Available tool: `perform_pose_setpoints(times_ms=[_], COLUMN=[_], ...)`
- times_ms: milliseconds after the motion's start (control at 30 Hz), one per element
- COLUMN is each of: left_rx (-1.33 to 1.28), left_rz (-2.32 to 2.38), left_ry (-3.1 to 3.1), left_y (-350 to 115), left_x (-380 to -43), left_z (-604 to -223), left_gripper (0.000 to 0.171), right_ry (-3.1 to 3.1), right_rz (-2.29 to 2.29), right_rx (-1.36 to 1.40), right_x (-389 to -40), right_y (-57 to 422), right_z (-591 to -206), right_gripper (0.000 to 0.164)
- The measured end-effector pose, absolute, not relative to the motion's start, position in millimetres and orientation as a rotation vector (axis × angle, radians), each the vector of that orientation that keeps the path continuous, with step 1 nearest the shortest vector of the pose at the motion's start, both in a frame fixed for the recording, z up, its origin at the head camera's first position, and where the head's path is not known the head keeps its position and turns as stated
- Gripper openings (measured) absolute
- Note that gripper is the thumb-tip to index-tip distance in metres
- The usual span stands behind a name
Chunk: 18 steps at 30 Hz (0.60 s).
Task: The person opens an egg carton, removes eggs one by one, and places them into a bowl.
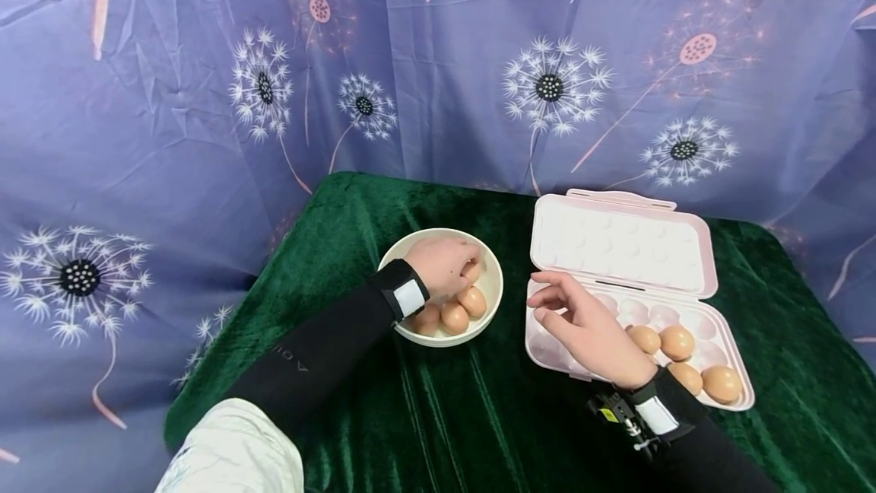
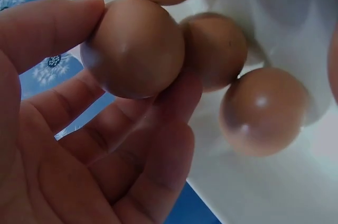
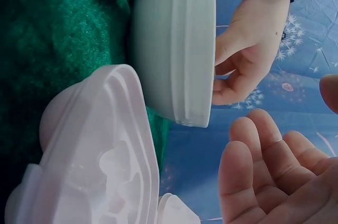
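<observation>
left hand (image 1: 443, 265) is down in the cream bowl (image 1: 493, 287), pinching a brown egg (image 2: 134, 48), more eggs (image 1: 455, 318) right beside it, right hand (image 1: 591, 329) just hangs loose, fingers kinda bent, over the pink egg carton (image 1: 619, 242)

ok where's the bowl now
In the head view, the bowl sits near the middle on green cloth, left of the egg box, with the left hand inside.

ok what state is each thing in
Pink egg carton: partly filled
Carton lid: open
Cream bowl: holding eggs
Brown eggs: no visible cracks
Left hand: pinching an egg
Right hand: relaxed, holding nothing
Black wristbands: strapped on
Green velvet cloth: spread, creased
Dandelion-print backdrop: hanging, creased
</observation>
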State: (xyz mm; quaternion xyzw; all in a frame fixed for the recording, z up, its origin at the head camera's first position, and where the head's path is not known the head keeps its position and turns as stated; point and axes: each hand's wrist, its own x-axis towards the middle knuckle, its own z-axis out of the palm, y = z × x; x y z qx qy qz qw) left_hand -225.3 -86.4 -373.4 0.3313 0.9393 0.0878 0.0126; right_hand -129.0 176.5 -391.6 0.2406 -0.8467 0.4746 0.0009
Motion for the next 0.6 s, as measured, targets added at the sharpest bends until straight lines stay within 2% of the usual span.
perform_pose_setpoints(times_ms=[600], left_rx=[1.041], left_rz=[0.034], left_ry=[2.892], left_y=[-82.6], left_x=[-231.5], left_z=[-380.4], left_gripper=[0.016], right_ry=[-2.695], right_rz=[1.441], right_rx=[0.736], right_x=[-128.7], right_y=[178.5], right_z=[-392.4], right_gripper=[0.044])
